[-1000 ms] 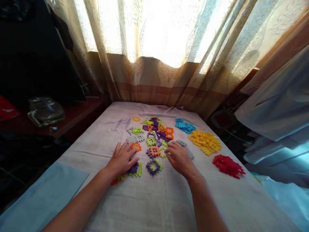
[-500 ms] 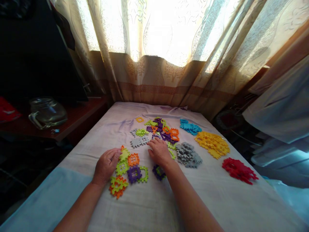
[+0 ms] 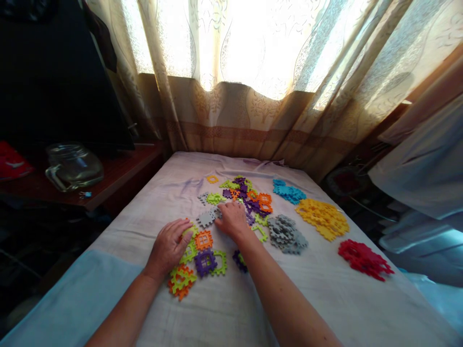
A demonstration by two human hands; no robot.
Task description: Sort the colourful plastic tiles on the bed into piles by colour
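My left hand (image 3: 169,249) rests with bent fingers over light green puzzle-like pieces (image 3: 190,251); whether it grips one is hidden. Beside them lie an orange window piece (image 3: 203,240), a purple one (image 3: 205,262) and a green frame piece (image 3: 219,263). Green and orange pieces (image 3: 182,281) overlap just below. Farther forward, my right hand (image 3: 232,219) has its fingertips on the right end of the flat gray pieces (image 3: 207,218), closed on them. Under my right forearm a purple piece (image 3: 239,260) shows in part.
A mixed purple, green and orange pile (image 3: 240,190) lies beyond my hands. Rightward are gray (image 3: 287,233), blue (image 3: 289,192), yellow (image 3: 323,218) and red (image 3: 364,259) piles. A glass jug (image 3: 74,166) stands on the side table (image 3: 119,174).
My right hand has moved slightly left onto the gray pieces, which now sit tilted. My left hand has shifted over the green pieces, covering more of them. The view has shifted a little.
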